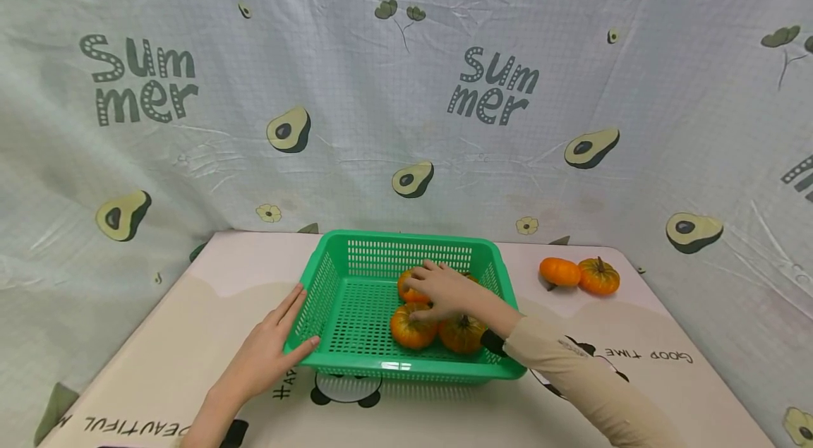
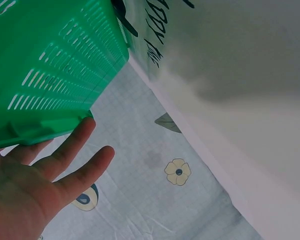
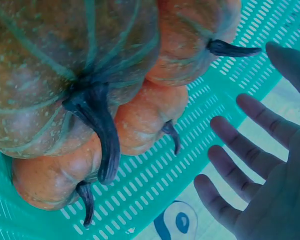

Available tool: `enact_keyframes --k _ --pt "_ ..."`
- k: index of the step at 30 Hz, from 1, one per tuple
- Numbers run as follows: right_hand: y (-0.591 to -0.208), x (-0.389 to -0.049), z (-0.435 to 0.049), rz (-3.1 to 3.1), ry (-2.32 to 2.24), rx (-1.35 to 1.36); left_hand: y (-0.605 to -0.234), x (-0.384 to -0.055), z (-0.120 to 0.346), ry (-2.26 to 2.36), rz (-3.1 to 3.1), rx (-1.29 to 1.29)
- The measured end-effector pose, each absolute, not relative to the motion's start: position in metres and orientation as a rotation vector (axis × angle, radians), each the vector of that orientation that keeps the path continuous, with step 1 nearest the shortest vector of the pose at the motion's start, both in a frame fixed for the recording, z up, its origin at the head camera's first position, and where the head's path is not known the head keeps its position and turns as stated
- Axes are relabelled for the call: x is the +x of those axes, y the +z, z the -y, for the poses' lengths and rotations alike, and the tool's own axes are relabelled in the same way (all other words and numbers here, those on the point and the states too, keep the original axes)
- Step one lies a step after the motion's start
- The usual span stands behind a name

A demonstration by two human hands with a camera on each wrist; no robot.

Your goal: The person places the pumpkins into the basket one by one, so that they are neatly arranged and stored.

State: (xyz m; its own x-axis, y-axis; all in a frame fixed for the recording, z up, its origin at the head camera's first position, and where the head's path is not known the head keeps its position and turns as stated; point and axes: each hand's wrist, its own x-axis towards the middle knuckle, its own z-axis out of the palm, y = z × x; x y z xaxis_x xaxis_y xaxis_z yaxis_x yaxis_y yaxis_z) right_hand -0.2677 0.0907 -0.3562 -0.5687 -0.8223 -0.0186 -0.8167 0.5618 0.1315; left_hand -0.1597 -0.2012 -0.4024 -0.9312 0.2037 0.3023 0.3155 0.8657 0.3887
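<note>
A green plastic basket (image 1: pixel 413 239) with slotted walls stands on the table, several small orange pumpkins (image 1: pixel 413 330) grouped in its right half. My left hand (image 1: pixel 263 353) rests against the basket's left side, its fingers spread along the rim and outer wall. In the left wrist view, straight fingertips touch the green edge. Over the pumpkins reaches my right hand (image 1: pixel 447 291), partly covering those at the back. The right wrist view shows its fingers (image 3: pixel 247 150) spread and apart from the stemmed pumpkins (image 3: pixel 180 45), holding nothing.
Two more pumpkins, one tipped on its side (image 1: pixel 560 271) and one upright (image 1: pixel 599 276), sit right of the basket near the table's back edge. Behind the table (image 1: pixel 209 307) hangs a pale curtain (image 1: pixel 356 102) printed with avocados.
</note>
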Motion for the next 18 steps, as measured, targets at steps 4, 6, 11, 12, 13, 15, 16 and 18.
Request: enact_keyframes --k 4,6,11,12,13,15,16,18 --pt "-0.351 -0.263 -0.096 2.754 -0.116 1.448 -0.403 -0.16 0.201 -0.644 2.791 -0.393" --pt "-0.347 -0.259 -0.098 2.767 -0.063 1.443 -0.403 -0.16 0.201 -0.642 2.79 -0.391" --pt "-0.331 -0.253 -0.106 2.762 0.006 1.401 -0.402 -0.16 0.202 -0.638 2.786 -0.392" --pt "-0.328 -0.252 -0.108 2.749 0.009 1.394 -0.402 -0.16 0.202 -0.637 2.785 -0.393" --pt "-0.325 -0.251 -0.11 2.741 0.024 1.384 -0.402 -0.16 0.202 -0.638 2.783 -0.394" --pt "-0.319 -0.248 -0.115 2.718 0.059 1.375 -0.402 -0.16 0.202 -0.636 2.78 -0.395" --pt "-0.317 -0.247 -0.118 2.706 0.071 1.371 -0.403 -0.16 0.202 -0.637 2.78 -0.395" --pt "-0.313 -0.246 -0.124 2.683 0.109 1.361 -0.403 -0.16 0.202 -0.637 2.778 -0.397"
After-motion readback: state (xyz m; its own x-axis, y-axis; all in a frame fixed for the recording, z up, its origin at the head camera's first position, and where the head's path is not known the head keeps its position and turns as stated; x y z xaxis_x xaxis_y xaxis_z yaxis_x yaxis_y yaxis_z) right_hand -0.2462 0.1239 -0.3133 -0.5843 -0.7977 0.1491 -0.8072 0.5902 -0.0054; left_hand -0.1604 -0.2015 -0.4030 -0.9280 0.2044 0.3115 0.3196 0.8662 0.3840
